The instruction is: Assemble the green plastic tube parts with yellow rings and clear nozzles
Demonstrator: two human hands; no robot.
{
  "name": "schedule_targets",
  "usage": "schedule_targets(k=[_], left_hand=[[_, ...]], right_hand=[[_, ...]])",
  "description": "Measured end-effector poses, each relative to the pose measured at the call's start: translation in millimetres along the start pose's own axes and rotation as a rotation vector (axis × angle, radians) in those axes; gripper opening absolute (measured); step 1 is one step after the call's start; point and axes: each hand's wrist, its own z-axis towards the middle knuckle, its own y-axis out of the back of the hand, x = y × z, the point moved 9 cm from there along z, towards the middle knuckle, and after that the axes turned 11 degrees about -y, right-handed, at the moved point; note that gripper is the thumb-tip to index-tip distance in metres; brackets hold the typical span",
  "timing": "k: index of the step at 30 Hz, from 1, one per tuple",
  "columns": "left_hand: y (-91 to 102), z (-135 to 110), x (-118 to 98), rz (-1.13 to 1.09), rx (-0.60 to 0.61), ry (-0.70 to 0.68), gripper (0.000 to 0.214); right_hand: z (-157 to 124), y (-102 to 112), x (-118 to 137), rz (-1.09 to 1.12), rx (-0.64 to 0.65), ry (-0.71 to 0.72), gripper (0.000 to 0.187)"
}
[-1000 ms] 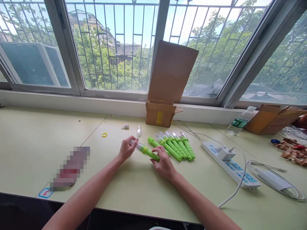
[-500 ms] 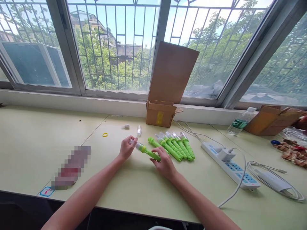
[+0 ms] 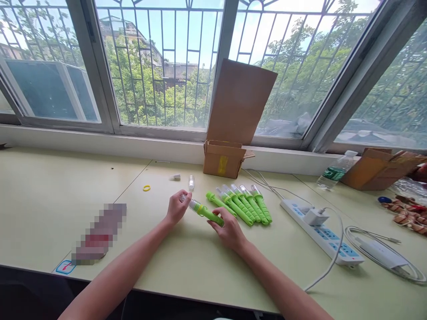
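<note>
A green stick-shaped toy with a clear tip (image 3: pixel 204 211) is held between both hands just above the pale green table (image 3: pixel 50 200). My left hand (image 3: pixel 176 207) pinches its clear tip end. My right hand (image 3: pixel 227 229) grips the green handle end. Just right of the hands, several matching green sticks (image 3: pixel 245 204) lie side by side on the table. A small clear cap (image 3: pixel 191 182), a white piece (image 3: pixel 175 177) and a yellow ring (image 3: pixel 146 188) lie beyond my left hand.
A small open cardboard box (image 3: pixel 224 159) stands by the window sill. A white power strip (image 3: pixel 322 231) with a charger and cables lies to the right. A water bottle (image 3: pixel 335 174), another carton (image 3: pixel 376 168) and a blurred object (image 3: pixel 98 233) at the left also sit on the table.
Both hands keep hold of the green stick and have barely shifted; the view has drifted slightly.
</note>
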Motion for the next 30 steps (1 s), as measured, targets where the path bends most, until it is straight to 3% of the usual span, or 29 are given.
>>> schedule_targets(k=[5, 10, 13, 23, 30], left_hand=[[-1.6, -1.1, -1.9, 0.002, 0.009, 0.007, 0.036], [-2.5, -1.8, -3.3, 0.008, 0.020, 0.000, 0.038], [-2.0, -1.6, -3.1, 0.012, 0.019, -0.003, 0.038], [-4.3, -2.5, -4.9, 0.007, 0.031, -0.016, 0.037], [-5.8, -3.9, -5.4, 0.020, 0.042, -0.010, 0.038]], right_hand=[[1.5, -6.1, -1.5, -0.024, 0.091, -0.024, 0.031], [0.7, -3.1, -2.6, 0.013, 0.033, -0.021, 0.034], [0.2, -3.3, -3.4, 0.009, 0.017, -0.011, 0.026], [1.1, -2.2, -0.5, 0.001, 0.016, 0.001, 0.032], [0.6, -6.7, -1.9, -0.035, 0.067, -0.010, 0.024]])
